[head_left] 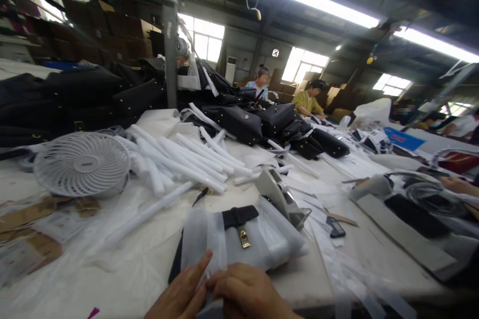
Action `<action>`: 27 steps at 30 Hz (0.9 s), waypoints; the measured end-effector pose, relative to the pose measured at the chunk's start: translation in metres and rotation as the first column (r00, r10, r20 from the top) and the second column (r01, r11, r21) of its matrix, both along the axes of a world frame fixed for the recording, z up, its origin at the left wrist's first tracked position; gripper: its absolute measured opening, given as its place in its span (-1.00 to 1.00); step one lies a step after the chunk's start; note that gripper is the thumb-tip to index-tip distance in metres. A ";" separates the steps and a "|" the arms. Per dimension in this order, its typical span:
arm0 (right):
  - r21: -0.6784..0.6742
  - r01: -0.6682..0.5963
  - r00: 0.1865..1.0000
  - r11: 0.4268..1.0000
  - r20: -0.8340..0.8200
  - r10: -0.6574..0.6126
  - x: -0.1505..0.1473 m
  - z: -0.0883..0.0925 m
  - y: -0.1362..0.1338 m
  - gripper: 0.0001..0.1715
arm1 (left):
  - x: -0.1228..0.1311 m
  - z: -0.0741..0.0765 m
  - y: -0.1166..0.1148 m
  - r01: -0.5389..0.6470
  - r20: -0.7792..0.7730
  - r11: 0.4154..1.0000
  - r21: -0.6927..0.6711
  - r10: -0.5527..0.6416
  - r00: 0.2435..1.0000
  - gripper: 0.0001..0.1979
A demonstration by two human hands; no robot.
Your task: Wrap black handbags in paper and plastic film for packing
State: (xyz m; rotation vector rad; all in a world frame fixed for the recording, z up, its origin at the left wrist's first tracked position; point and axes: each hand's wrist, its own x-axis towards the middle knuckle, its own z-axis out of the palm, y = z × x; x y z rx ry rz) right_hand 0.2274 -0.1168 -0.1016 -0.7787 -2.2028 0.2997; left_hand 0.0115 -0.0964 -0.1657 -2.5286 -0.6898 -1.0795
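Observation:
A black handbag [239, 215] lies in front of me, mostly covered by translucent white wrapping [267, 241]. Its flap strap and gold clasp [244, 238] show on top. My left hand [185, 286] rests against the near left side of the wrapping, index finger stretched out. Close beside it, my right hand [250, 290] has its fingers curled in a pinch at the wrapping's near edge. The fingertips of both hands almost meet there. Just behind the bag stands a grey tape dispenser [279, 194].
A white fan [82, 164] stands at the left, with several rolled white foam tubes [187, 159] behind the bag. Black handbags [239, 124] are piled farther back. A dark-handled cutter [336, 228] lies at the right. Co-workers [309, 99] sit across the table.

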 end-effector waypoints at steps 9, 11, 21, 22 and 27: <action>-0.018 0.523 0.852 0.852 0.023 -0.522 0.069 -0.019 -0.077 -0.70 | 0.009 0.019 -0.003 -0.118 -0.036 0.993 -0.029 0.117 0.993 -0.67; 0.016 0.576 0.808 0.817 0.140 -0.573 0.082 -0.035 -0.086 -0.53 | 0.010 0.017 -0.003 -0.122 -0.041 0.992 -0.043 0.120 0.992 -0.68; 0.095 0.375 0.902 0.922 0.192 -0.387 0.082 -0.039 -0.071 -0.78 | 0.016 0.025 -0.012 -0.210 -0.117 0.969 -0.128 0.196 0.974 -0.66; 0.122 0.352 0.909 0.928 0.191 -0.370 0.079 -0.039 -0.071 -0.75 | 0.018 0.027 -0.013 -0.224 -0.120 0.965 -0.137 0.208 0.971 -0.66; 0.272 0.220 0.945 0.937 0.180 -0.275 0.039 -0.060 -0.076 -0.76 | 0.022 0.032 -0.015 -0.229 -0.110 0.964 -0.137 0.215 0.970 -0.58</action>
